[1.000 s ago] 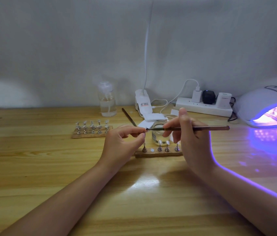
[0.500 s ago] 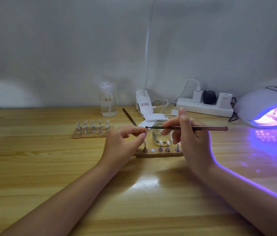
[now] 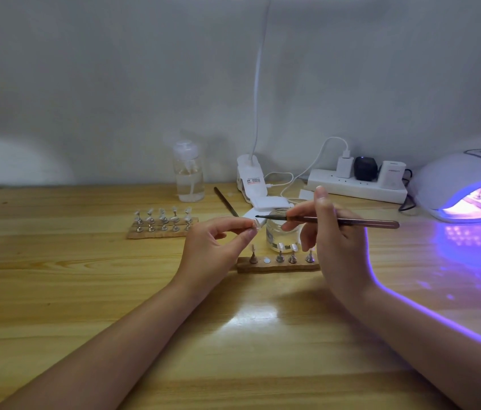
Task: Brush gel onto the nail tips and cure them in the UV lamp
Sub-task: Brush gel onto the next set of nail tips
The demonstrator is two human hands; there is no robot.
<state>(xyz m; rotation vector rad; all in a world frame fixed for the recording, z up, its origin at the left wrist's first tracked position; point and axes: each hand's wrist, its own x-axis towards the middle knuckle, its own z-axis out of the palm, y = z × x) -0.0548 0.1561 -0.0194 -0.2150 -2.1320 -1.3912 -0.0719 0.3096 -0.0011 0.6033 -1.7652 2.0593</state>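
Note:
My left hand (image 3: pixel 217 247) pinches a small clear nail tip (image 3: pixel 255 224) on its stand between thumb and forefinger. My right hand (image 3: pixel 330 241) grips a thin brown gel brush (image 3: pixel 351 221), held level, its dark tip just above the nail tip. Behind them stands an open glass gel jar (image 3: pixel 280 235). A wooden holder (image 3: pixel 277 265) with several nail tips on metal stands lies below my hands, one slot bare. A second holder (image 3: pixel 161 224) with several tips lies to the left. The white UV lamp (image 3: pixel 466 184) glows purple at the right, with a holder inside.
A clear pump bottle (image 3: pixel 188 173) and a white clip lamp (image 3: pixel 252 182) stand at the back. A white power strip (image 3: pixel 357 184) with plugs lies near the wall. Another brush (image 3: pixel 226 201) lies on the wooden table (image 3: pixel 56 291).
The brush tip has lifted slightly off the nail tip and shifted a little right. My left hand keeps its pinch in nearly the same place.

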